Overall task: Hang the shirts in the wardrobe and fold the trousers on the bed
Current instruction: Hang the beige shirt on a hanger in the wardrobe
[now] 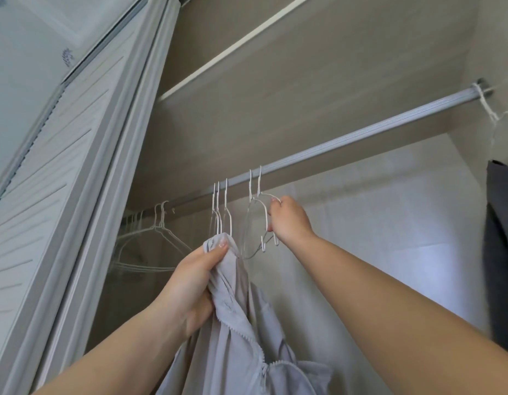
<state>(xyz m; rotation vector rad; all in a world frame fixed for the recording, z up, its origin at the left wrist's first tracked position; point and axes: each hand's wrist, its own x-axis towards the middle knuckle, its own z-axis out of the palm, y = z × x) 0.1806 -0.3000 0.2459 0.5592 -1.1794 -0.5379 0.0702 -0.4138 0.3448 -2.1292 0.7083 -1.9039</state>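
**Wardrobe interior, hanging rail: both hands raised**

Setting: the inside of a beige-walled wardrobe (pixel 275 89), seen from below, with a metal rail (pixel 361 138) running across it under a shelf (pixel 233 49).

Item 1. Right hand (pixel 290 220): fingers curled round the shoulder of a white wire hanger (pixel 262 215), thumb below and fingertips over the top bend. The hanger's hook sat on the rail directly above the hand, with a second hook close beside it.

Item 2. Left hand (pixel 190 286): below and to the left of the right hand, gripping a bunched pale grey shirt (pixel 241 337) near its top, thumb pressed against the cloth. The shirt hung down from this grip toward the lower edge of the view, its scalloped edging showing; it was not on any hanger.

Item 3. Three white hangers (pixel 220 209): on the rail just above the left hand, left of the held hanger.

Item 4. Further empty hangers (pixel 158 232): farther left along the rail, well apart from both hands.

Item 5. Louvred white door (pixel 62 166): at the far left.

Item 6. Dark grey garment (pixel 500 252): at the far right, below a white string (pixel 488 109) tied round the rail's end.
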